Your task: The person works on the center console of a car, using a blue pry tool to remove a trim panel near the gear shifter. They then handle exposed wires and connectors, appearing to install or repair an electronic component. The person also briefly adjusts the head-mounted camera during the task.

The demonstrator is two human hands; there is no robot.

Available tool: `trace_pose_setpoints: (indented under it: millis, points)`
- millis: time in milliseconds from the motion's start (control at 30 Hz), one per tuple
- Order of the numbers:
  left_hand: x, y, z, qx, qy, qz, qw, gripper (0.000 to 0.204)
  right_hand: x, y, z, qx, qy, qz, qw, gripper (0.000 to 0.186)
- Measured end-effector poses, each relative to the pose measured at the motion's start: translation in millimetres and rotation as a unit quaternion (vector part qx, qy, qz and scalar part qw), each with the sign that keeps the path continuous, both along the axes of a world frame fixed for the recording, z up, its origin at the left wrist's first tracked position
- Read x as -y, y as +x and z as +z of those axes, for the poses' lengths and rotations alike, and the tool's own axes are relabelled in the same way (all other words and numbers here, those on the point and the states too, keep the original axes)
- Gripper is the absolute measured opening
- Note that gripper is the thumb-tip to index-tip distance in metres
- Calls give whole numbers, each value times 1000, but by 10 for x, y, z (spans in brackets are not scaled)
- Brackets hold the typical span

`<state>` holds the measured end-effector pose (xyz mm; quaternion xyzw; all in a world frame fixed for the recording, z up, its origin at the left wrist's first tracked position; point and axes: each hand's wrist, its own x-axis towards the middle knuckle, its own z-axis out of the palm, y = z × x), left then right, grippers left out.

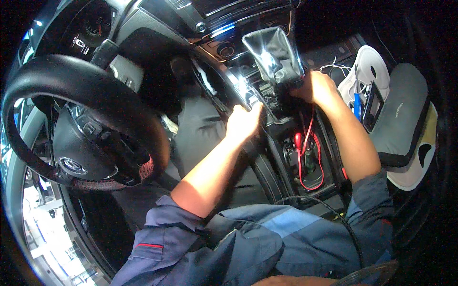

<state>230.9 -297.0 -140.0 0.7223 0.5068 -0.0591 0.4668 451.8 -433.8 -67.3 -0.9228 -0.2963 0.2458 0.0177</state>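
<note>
At the centre console, a shiny dark gear-lever boot point(274, 59) stands up at a tilt above the opened console. My right hand point(317, 88) is closed at the boot's lower right edge, its fingertips partly hidden there. Lower and to the left, my left hand point(243, 121) grips the edge of a glossy console side trim point(242, 88), its thumb toward the boot. Dark mechanism parts show in the gap between both hands. A red cable point(305, 183) lies looped in the open console behind them, one strand running up under my right wrist.
On the left is the steering wheel point(71, 128). The passenger side holds a dark grey padded case point(400, 117), white slotted panels point(371, 64), a blue-handled tool point(357, 106) and a small black device point(373, 107). A black cable point(329, 206) crosses near my body.
</note>
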Motion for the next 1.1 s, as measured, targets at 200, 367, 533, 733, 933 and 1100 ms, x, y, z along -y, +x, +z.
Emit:
trace_pose_setpoints:
  millis: [200,367,533,733,933,1100]
  points:
    - [1,-160,468,-10,123,-116,986,54,2,-2,-116,23,1,28,999,72]
    - [188,-809,1019,257,235,-269,898,29,4,-44,21,17,6,53,998,76]
    - [93,-1552,1222,392,246,-285,839,22,-64,-42,682,79,86,66,991,57]
    - [86,-1559,1061,423,286,-325,796,21,-746,-313,927,202,276,230,911,37]
    - [67,-1639,1024,420,318,-296,797,15,-880,-448,696,140,39,211,967,77]
    - [45,-1726,1006,412,316,-280,808,13,-933,-494,597,162,41,186,968,81]
